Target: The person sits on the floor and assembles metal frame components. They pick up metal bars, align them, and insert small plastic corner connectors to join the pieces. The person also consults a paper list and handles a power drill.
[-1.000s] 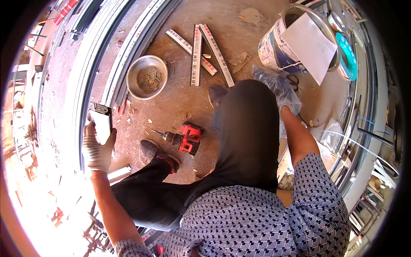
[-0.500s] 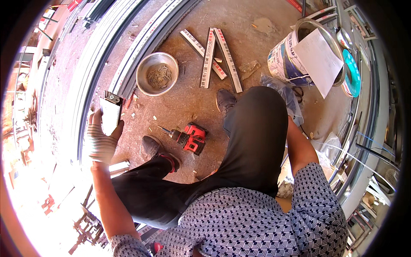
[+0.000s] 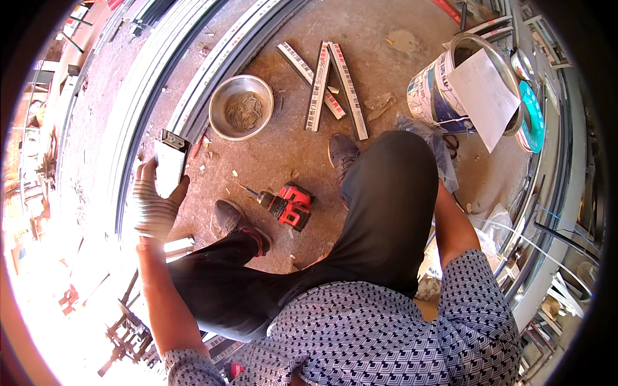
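Note:
My left hand (image 3: pixel 154 209), in a striped work glove, is closed round a short length of metal profile (image 3: pixel 170 164) with a bright white face and a dark edge. A metal fitting (image 3: pixel 172 139) sits at its upper end. Glare washes out part of the face. My right forearm (image 3: pixel 454 225) passes behind my raised right knee, which hides the right hand. Between my feet a red cordless drill (image 3: pixel 295 206) lies on its side, its bit pointing left. Ahead of it, a steel bowl (image 3: pixel 264 125) holds many small screws or pins (image 3: pixel 244 112).
Three short labelled profile strips (image 3: pixel 317 87) lie crossed on the floor ahead. Long profiles (image 3: pixel 209 80) run along the left. At the right stand a bucket (image 3: pixel 428 93) with a paper sheet (image 3: pixel 484 96) on it, a teal-edged roll (image 3: pixel 531 116) and crumpled plastic (image 3: pixel 425 132).
The whole view has shifted slightly. My left hand still holds the profile, whose upper end has moved a little up and to the right. The drill has stayed on the floor.

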`<state>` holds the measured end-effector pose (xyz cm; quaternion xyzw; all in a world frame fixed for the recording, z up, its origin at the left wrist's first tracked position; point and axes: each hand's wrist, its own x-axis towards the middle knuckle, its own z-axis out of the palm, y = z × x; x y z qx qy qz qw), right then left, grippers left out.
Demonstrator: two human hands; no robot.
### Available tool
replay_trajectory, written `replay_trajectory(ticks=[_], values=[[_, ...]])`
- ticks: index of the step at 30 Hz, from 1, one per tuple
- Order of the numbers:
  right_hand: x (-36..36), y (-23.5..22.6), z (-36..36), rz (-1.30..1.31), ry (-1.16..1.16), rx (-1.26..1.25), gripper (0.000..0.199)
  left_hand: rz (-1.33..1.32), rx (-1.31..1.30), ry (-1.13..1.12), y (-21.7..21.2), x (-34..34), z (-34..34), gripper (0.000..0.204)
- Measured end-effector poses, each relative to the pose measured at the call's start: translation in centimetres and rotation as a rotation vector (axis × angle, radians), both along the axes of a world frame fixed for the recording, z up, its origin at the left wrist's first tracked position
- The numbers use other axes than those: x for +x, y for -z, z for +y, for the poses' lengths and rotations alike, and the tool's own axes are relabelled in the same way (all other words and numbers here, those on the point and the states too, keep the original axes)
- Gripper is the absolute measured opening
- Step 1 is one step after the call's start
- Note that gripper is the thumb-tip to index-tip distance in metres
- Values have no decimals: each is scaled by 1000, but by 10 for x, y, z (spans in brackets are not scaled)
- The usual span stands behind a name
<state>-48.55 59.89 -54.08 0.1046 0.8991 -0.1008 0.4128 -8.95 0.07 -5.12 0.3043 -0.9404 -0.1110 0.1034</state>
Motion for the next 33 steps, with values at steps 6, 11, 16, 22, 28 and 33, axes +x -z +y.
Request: replay_trajectory(ticks=[6, 11, 16, 22, 28, 33], values=[[-14, -43, -18, 233, -37, 62, 63, 33, 29, 8, 7, 3, -3, 53], [-18, -58, -29, 306, -28, 37, 63, 18, 20, 9, 8, 4, -4, 54], [-20, -65, -34, 343, -23, 21, 62, 15, 59, -3, 7, 3, -2, 54], [-22, -72, -38, 373, -19, 12, 62, -10, 37, -12, 9, 3, -3, 55], [-21, -78, -41, 396, -16, -1, 61, -7, 44, -8, 10, 2, -3, 54], [-24, -84, -41, 418, -14, -9, 61, 13, 41, 12, 9, 0, -2, 54]])
